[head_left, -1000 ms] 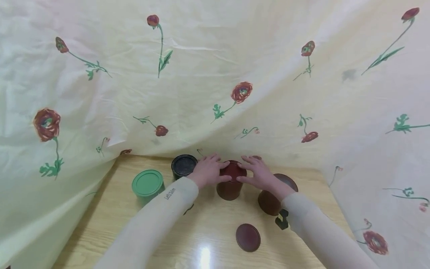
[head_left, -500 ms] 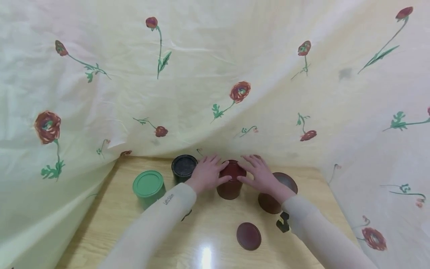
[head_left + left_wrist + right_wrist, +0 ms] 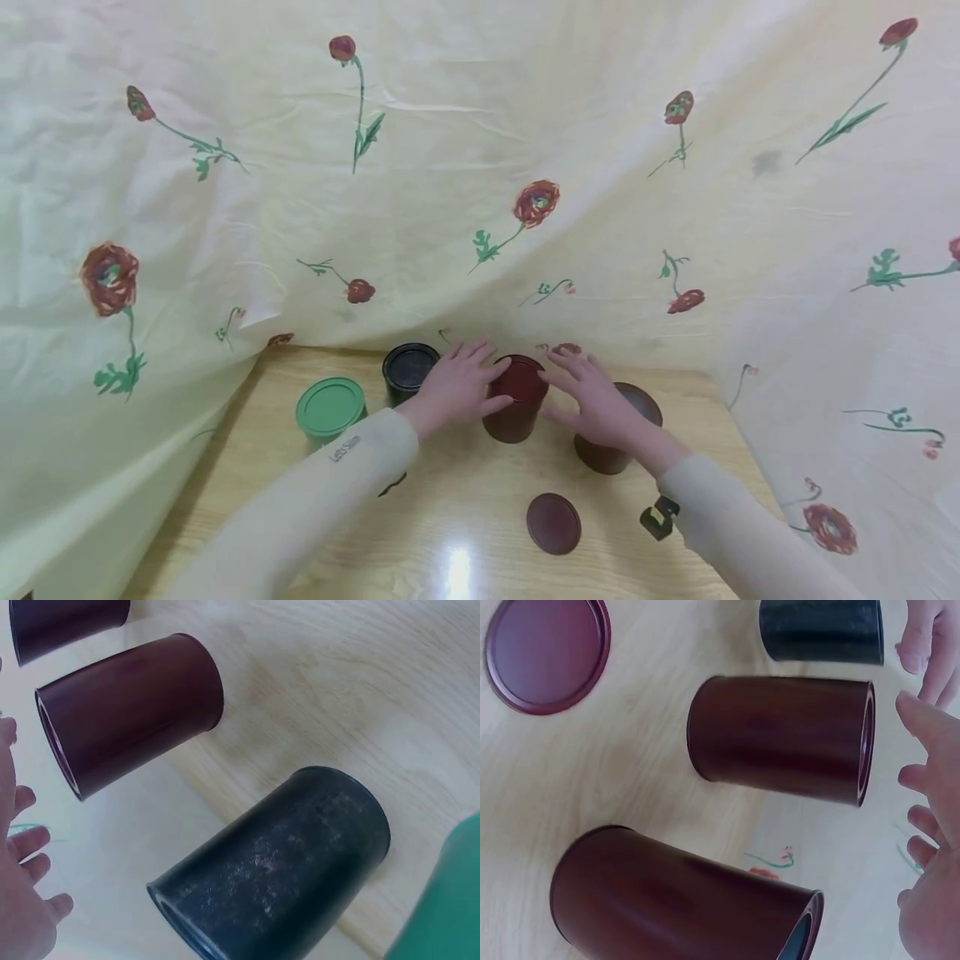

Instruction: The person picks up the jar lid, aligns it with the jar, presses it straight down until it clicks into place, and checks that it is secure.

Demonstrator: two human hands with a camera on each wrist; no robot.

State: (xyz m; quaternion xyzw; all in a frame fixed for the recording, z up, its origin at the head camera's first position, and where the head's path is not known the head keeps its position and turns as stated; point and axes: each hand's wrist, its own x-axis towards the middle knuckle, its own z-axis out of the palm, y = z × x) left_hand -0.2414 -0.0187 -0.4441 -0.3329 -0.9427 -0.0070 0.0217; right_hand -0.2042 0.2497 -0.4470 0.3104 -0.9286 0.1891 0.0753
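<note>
A dark red can (image 3: 510, 423) stands upright at the back middle of the table. Over its left rim my left hand (image 3: 456, 387) hovers with spread fingers, holding nothing. Opposite, my right hand (image 3: 592, 402) is spread at the can's right side, its palm passing above a second dark red can (image 3: 600, 454). That second can has an open mouth, seen best in the right wrist view, where the can (image 3: 675, 896) lies nearest the camera. A gap shows there between the right fingertips and the middle can's top. A round dark red lid (image 3: 553, 523) rests flat on the table.
A black can (image 3: 410, 368) stands behind my left wrist, and a green can (image 3: 330, 408) to the left of it. Cream cloth (image 3: 420, 208) with printed flowers hangs right behind the cans and along both sides of the wooden table (image 3: 442, 517).
My right hand has drawn slightly right, off the middle can's rim. The left hand has shifted slightly left. The cans and the lid stay where they were.
</note>
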